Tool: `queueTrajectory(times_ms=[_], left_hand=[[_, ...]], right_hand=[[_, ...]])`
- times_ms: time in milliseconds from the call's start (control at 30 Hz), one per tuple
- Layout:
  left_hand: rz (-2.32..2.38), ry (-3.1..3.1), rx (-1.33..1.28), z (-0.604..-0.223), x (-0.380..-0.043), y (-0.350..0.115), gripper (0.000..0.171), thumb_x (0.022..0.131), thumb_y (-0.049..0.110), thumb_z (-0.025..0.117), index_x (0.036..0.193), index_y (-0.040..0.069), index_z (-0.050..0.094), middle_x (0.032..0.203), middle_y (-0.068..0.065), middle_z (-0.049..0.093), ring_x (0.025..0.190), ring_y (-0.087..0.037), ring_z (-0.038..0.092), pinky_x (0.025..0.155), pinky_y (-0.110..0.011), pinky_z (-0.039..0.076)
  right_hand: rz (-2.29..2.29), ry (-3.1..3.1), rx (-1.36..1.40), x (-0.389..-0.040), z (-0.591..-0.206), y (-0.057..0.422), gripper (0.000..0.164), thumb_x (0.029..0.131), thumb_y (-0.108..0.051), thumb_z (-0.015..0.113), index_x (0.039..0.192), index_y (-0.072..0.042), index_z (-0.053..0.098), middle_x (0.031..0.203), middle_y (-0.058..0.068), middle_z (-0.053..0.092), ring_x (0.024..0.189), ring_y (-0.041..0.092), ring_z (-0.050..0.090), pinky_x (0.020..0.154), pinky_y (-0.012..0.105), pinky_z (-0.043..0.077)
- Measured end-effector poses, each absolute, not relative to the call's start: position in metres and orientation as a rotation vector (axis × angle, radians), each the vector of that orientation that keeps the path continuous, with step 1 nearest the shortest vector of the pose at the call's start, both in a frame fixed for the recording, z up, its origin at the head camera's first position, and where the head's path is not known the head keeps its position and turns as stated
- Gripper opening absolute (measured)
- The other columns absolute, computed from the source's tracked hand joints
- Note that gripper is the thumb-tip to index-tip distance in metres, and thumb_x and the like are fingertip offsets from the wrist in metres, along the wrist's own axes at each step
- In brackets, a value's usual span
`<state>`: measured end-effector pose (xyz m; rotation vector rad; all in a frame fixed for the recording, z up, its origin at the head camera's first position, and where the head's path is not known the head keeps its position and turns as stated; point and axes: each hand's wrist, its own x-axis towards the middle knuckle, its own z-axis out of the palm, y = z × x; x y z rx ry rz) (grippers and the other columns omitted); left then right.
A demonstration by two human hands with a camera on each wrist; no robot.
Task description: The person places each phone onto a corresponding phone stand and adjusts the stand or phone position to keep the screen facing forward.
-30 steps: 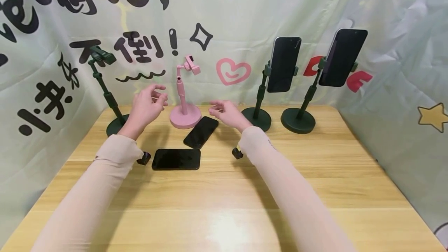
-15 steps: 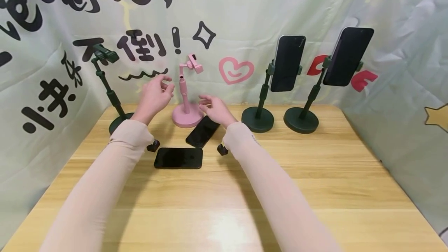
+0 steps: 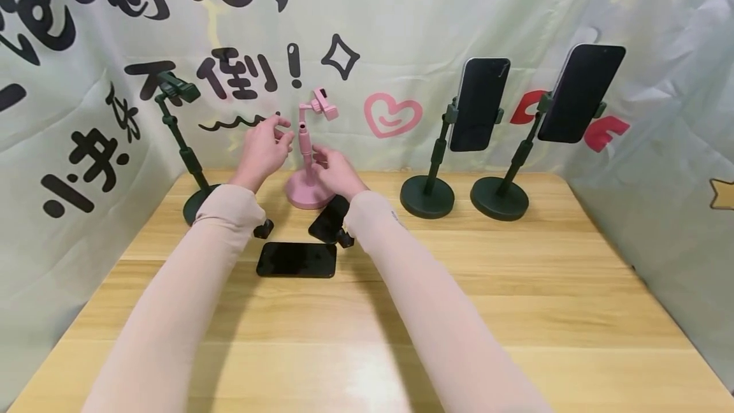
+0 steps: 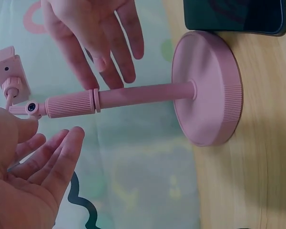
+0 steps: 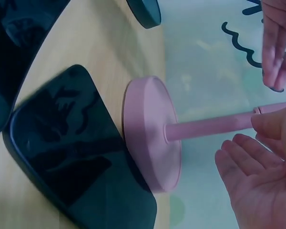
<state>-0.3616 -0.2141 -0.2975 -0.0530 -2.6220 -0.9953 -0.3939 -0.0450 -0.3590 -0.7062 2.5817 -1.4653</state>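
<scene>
A pink phone stand [image 3: 308, 191] with a round base, slim pole and small tilted clamp stands upright at the back of the table. Left of its pole is my left hand [image 3: 266, 150], fingers relaxed; in the left wrist view the thumb overlaps the hinge at the pole's top. My right hand [image 3: 337, 174] is at the pole's right side, lower down. Its loosely bent fingers reach the pole [image 4: 143, 95], and in the right wrist view the thumb [image 5: 269, 124] overlaps it. One black phone [image 3: 328, 220] lies at a slant against the pink base, partly under the right wrist.
Another black phone [image 3: 295, 260] lies crosswise in front. A dark green stand [image 3: 189, 158] with a bare clamp is at the left. At the right, two green stands [image 3: 427, 197] hold upright phones [image 3: 480, 104]. A printed cloth [image 3: 401, 24] hangs behind the table.
Both hands have come in toward the pink stand's pole. The right hand moved left and up from above the slanted phone; the left moved slightly right. The view has shifted slightly.
</scene>
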Motion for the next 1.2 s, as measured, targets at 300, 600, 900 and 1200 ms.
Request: queueTrajectory(times_ms=[300,600,900,1200], left_hand=[[-0.974,-2.619,-0.088,-0.293,-0.367,-0.206,0.031,0.111,0.022,0.06,0.136,0.005,0.066,0.116,-0.023,0.079,0.104,-0.036,0.077,0.088,-0.047,0.057],[-0.955,-2.615,-0.078,-0.294,-0.367,-0.205,0.029,0.108,0.013,0.061,0.135,0.004,0.067,0.119,-0.023,0.079,0.113,-0.038,0.076,0.1,-0.052,0.058],[-0.956,-2.61,-0.077,-0.296,-0.362,-0.204,0.027,0.109,0.012,0.06,0.134,0.005,0.068,0.118,-0.023,0.078,0.113,-0.039,0.076,0.104,-0.054,0.055],[-0.936,-2.601,-0.111,-0.295,-0.361,-0.205,0.024,0.11,0.011,0.058,0.129,0.005,0.069,0.118,-0.023,0.078,0.111,-0.041,0.076,0.101,-0.055,0.057]], right_hand=[[-1.504,2.555,-0.69,-0.399,-0.366,-0.057,0.056,0.114,-0.009,0.046,0.168,-0.005,0.032,0.161,0.02,0.054,0.15,0.03,0.054,0.126,0.037,0.043],[-1.447,2.601,-0.726,-0.399,-0.363,-0.061,0.051,0.115,-0.016,0.049,0.165,-0.01,0.041,0.145,0.019,0.066,0.136,0.031,0.064,0.119,0.042,0.049],[-1.462,2.681,-0.723,-0.4,-0.368,-0.065,0.045,0.115,-0.02,0.05,0.159,-0.011,0.05,0.141,0.018,0.069,0.131,0.031,0.068,0.114,0.043,0.053],[-1.459,2.685,-0.76,-0.398,-0.364,-0.064,0.032,0.114,-0.022,0.054,0.144,-0.011,0.055,0.133,0.017,0.072,0.125,0.03,0.071,0.109,0.043,0.056]])
